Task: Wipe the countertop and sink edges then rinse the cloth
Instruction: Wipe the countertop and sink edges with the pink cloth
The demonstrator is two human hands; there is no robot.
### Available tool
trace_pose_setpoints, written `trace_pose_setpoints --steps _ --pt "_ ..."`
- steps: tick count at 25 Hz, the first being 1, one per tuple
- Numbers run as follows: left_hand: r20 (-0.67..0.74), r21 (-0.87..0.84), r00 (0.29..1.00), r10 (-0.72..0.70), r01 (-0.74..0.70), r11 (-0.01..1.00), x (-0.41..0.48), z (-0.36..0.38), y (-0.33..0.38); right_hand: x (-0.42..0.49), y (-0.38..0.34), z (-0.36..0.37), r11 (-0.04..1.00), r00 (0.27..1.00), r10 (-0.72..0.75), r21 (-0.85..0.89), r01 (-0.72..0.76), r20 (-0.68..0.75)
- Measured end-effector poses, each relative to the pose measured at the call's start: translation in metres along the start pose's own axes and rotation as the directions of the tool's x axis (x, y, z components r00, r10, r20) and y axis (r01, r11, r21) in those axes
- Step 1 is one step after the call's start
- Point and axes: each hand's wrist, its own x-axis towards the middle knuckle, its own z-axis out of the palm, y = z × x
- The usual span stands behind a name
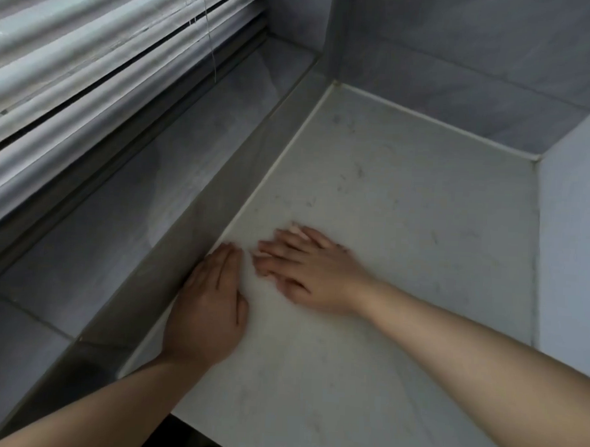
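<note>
A pale marbled countertop fills the middle of the view, with faint dark specks on it. My left hand lies flat on the countertop, fingers straight and together, beside the low raised ledge on the left. My right hand lies flat just to its right, fingers spread and slightly blurred, pointing toward the left hand's fingertips. Neither hand holds anything. No cloth and no sink are in view.
A grey ledge and a tiled windowsill run along the left under white window blinds. Grey tiled walls close the back corner, and a pale wall bounds the right. The counter's front edge is near my left forearm.
</note>
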Motion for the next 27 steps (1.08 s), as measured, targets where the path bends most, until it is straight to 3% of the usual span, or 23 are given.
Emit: trace_pose_setpoints --steps 2,3,5,7,9,12,14,15,18,19,20,22,24,26,27 --pt "0.041 0.010 0.999 -0.001 0.000 1.000 0.002 0.001 0.000 -0.019 0.028 0.001 0.993 0.996 0.093 -0.070 -0.094 -0.012" --pt "0.063 0.022 0.998 0.009 -0.011 1.000 0.004 0.001 0.000 -0.021 0.043 -0.001 0.974 0.976 0.218 -0.062 -0.217 0.012" --pt "0.099 0.046 0.994 0.035 -0.040 0.998 0.006 0.001 0.000 -0.013 0.068 -0.004 0.861 0.863 0.501 0.062 -0.504 0.061" --pt "0.121 0.064 0.992 0.040 -0.048 0.997 0.006 0.000 0.001 -0.008 0.072 -0.007 0.795 0.802 0.595 0.106 -0.597 0.050" --pt "0.137 0.067 0.990 0.035 -0.044 0.997 0.007 -0.001 0.001 -0.027 0.058 -0.001 0.827 0.833 0.552 0.109 -0.552 0.030" --pt "0.150 0.073 0.988 0.030 -0.041 0.996 0.007 -0.002 0.002 -0.086 -0.001 0.012 0.928 0.929 0.371 0.035 -0.370 -0.017" --pt "0.156 0.075 0.987 0.029 -0.041 0.996 0.008 -0.003 0.003 -0.101 -0.010 0.017 0.928 0.928 0.370 -0.030 -0.372 -0.036" --pt "0.156 0.073 0.987 0.029 -0.041 0.996 0.008 -0.004 0.003 -0.095 -0.003 0.017 0.900 0.901 0.433 -0.032 -0.434 -0.037" --pt "0.135 0.072 0.990 0.048 -0.058 0.996 0.007 -0.005 0.004 -0.053 0.022 0.008 0.692 0.694 0.719 0.095 -0.716 -0.011" --pt "0.127 0.078 0.990 0.057 -0.067 0.995 0.007 -0.005 0.004 -0.040 0.015 0.007 0.678 0.681 0.732 0.112 -0.727 -0.010" --pt "0.124 0.085 0.990 0.065 -0.076 0.993 0.007 -0.003 0.003 -0.033 -0.001 0.010 0.717 0.720 0.694 0.116 -0.687 -0.029" --pt "0.141 0.091 0.986 0.083 -0.097 0.991 0.009 -0.003 0.002 -0.042 -0.061 0.016 0.869 0.866 0.494 0.085 -0.487 -0.081" --pt "0.211 0.109 0.973 0.092 -0.117 0.987 0.010 -0.006 0.004 -0.078 -0.101 0.023 0.939 0.936 0.341 0.082 -0.335 -0.088" --pt "0.270 0.120 0.959 0.090 -0.126 0.985 0.008 -0.006 0.004 -0.120 -0.093 0.028 0.920 0.916 0.393 0.029 -0.392 -0.078" --pt "0.289 0.120 0.954 0.082 -0.121 0.985 0.008 -0.006 0.005 -0.139 -0.075 0.031 0.870 0.865 0.490 0.000 -0.493 -0.109"
